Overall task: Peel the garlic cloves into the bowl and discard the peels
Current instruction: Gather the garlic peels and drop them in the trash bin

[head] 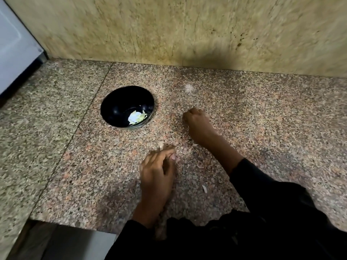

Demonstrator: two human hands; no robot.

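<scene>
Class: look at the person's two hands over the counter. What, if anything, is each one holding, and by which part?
Left hand: fingertips seem to pinch a scrap of garlic peel, but blur hides where. Right hand: curled knuckles-down on the counter; any contents are hidden.

Views: one only, so nothing is shared.
Position: worn on the person's head, above the counter's [262,113] near edge.
Direction: forward and steeply down, the wall [169,29] across the top.
Nearness: close, both forearms entering from the bottom.
Lens: wide-angle, straight edges bending outward.
Sharpness: blurred.
</scene>
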